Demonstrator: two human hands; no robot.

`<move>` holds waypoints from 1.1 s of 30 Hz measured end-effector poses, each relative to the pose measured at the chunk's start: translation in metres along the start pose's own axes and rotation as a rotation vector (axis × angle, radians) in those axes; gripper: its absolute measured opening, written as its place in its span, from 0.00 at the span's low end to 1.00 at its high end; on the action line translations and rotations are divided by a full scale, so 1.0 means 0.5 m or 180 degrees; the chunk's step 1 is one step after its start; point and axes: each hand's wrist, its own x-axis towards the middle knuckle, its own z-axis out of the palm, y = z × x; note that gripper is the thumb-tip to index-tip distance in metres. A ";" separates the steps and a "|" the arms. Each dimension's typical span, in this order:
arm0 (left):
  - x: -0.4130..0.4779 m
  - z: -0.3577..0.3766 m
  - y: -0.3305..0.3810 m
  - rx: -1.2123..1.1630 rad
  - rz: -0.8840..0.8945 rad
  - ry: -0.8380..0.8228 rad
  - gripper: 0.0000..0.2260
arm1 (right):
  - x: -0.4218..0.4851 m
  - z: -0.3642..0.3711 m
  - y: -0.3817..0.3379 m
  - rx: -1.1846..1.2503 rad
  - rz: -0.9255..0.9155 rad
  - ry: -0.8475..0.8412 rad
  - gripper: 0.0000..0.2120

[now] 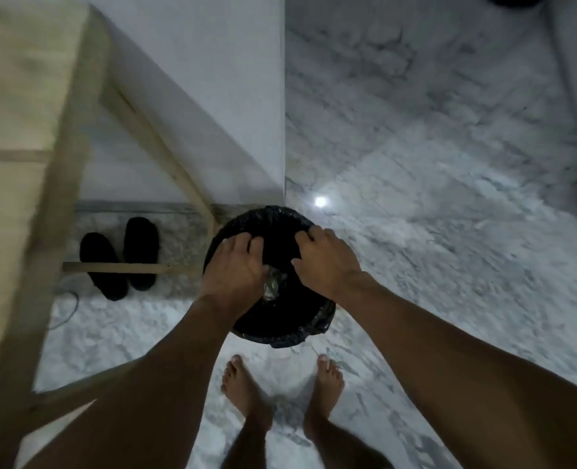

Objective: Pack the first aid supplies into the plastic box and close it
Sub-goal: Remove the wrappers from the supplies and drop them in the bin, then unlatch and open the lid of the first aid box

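Note:
Neither the plastic box nor any first aid supplies are in view. I stand barefoot over a round bin lined with a black bag (280, 319) on the floor. My left hand (238, 269) hovers palm down over the bin's left half with its fingers spread. My right hand (324, 262) is over the right half, its fingers curled down at the far rim of the bag; whether it grips the bag is unclear. A crumpled clear wrapper (272, 286) shows in the gap between my hands, inside or just above the bin.
A wooden-framed piece of furniture (60, 184) with a pale cushion fills the left side. A pair of black slippers (119, 258) lies under it against the wall. A white wall corner (282, 130) stands right behind the bin. Marble floor (449, 231) stretches to the right.

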 end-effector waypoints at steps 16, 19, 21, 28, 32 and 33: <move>-0.324 -0.719 0.004 0.0547 -0.0272 0.2067 0.23 | -0.418 -0.587 -0.367 -0.0229 -0.0616 0.2251 0.26; -0.451 -0.740 -0.034 0.0557 -0.0422 0.2110 0.23 | -0.485 -0.565 -0.465 -0.0179 -0.0758 0.2320 0.26; -0.540 -0.740 -0.066 0.0564 -0.0535 0.2060 0.23 | -0.518 -0.537 -0.533 -0.0163 -0.0885 0.2241 0.26; -0.761 -0.712 -0.199 0.0507 -0.1085 0.1887 0.22 | -0.554 -0.439 -0.749 -0.0118 -0.1354 0.1983 0.25; -0.813 -0.689 -0.291 0.0302 -0.1481 0.1764 0.23 | -0.507 -0.403 -0.857 -0.0156 -0.1485 0.1789 0.25; -0.818 -0.684 -0.317 0.0266 -0.1539 0.1724 0.23 | -0.487 -0.396 -0.882 -0.0171 -0.1512 0.1770 0.25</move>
